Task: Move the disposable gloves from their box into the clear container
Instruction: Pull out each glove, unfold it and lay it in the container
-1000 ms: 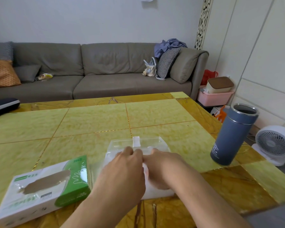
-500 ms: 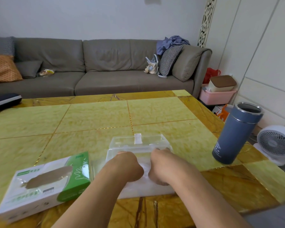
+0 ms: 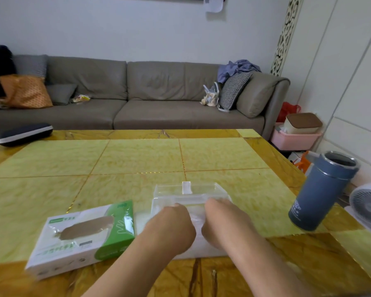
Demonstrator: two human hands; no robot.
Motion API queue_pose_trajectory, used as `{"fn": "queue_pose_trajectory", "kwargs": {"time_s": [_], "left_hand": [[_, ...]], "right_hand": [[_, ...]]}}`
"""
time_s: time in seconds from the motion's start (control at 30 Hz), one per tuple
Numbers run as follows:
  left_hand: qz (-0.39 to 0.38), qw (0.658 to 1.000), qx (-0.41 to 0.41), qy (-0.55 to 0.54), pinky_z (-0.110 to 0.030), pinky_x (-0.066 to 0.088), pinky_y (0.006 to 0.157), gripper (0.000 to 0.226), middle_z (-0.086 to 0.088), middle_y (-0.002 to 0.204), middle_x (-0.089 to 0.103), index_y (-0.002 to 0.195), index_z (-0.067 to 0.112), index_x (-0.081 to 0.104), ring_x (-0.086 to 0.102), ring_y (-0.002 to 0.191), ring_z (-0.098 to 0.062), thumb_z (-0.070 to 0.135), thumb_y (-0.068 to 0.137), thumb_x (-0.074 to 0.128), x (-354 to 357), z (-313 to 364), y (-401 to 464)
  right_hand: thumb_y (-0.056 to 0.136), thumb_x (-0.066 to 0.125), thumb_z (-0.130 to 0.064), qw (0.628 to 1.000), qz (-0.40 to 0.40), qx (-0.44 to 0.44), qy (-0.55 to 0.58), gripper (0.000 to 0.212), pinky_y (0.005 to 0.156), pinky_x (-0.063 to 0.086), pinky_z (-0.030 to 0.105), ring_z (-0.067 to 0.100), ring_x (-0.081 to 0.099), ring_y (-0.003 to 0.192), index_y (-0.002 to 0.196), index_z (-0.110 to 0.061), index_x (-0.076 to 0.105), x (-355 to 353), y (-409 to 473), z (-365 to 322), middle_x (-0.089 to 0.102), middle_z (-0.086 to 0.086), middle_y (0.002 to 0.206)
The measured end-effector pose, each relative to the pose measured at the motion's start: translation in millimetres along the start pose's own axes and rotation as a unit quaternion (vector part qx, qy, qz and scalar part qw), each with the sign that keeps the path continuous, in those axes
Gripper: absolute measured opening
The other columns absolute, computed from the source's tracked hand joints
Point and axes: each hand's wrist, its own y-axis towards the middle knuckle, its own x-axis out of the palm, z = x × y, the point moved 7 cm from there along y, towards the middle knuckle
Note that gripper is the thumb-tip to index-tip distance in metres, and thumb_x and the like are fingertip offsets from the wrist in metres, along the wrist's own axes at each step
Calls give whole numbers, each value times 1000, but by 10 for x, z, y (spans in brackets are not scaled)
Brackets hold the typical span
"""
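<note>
Near the table's (image 3: 137, 159) front edge, both hands, left hand (image 3: 171, 227) and right hand (image 3: 222, 225), are reaching down into the clear rectangular plastic container (image 3: 190, 192), apparently tucking translucent gloves (image 3: 196, 218) down, fingers hidden so grip unclear, beside the green-and-white cardboard glove box (image 3: 84, 236).

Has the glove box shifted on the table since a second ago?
No. The glove box keeps its place left of the clear container, green end by the same gold seam; only the camera moved.

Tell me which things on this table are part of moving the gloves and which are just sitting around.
Part of the job: glove box; clear container; gloves bunched inside it; left hand and right hand pressing down in the container.

Lying about: blue tumbler; dark case at the table's far left edge.
</note>
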Motion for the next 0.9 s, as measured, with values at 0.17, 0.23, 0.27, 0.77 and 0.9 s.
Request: {"fn": "queue_pose_trajectory", "kwargs": {"time_s": [0.17,0.23,0.27,0.77,0.9], "left_hand": [[101,989,106,-9,-28,44,58,23,3,98,53,99,16,51,51,73,-13,-3,90,41,-215,-74,-332],[153,978,138,-43,-34,55,72,40,10,116,57,119,23,56,60,90,-13,-1,91,40,-350,-164,-433],[177,974,130,-52,-35,56,73,40,13,117,57,120,27,56,61,93,-13,3,92,41,-426,-271,-479],[4,987,59,147,-41,50,91,40,-6,111,61,102,12,58,58,103,-27,24,101,19,-263,-1805,-342],[-37,984,49,169,-45,52,89,31,-13,112,61,106,11,60,59,104,-35,17,102,30,-250,-1821,-304]], "right_hand": [[84,47,1,994,106,-19,-10,21,50,37,31,22,50,61,83,-17,58,-236,-179,-129,56,-1,78],[85,46,1,991,128,-19,-10,22,54,42,33,24,52,63,80,-18,56,-270,-215,-149,56,-1,77],[86,47,1,989,143,-23,-7,24,58,48,34,25,57,69,85,-19,61,-293,-227,-175,61,0,81],[74,47,-14,916,183,-354,-37,44,119,38,43,27,61,116,107,-13,75,404,-429,-1599,69,4,110],[65,34,-27,913,181,-363,-47,51,116,43,40,21,65,84,91,-19,77,623,-372,-1740,65,-2,84]]}}
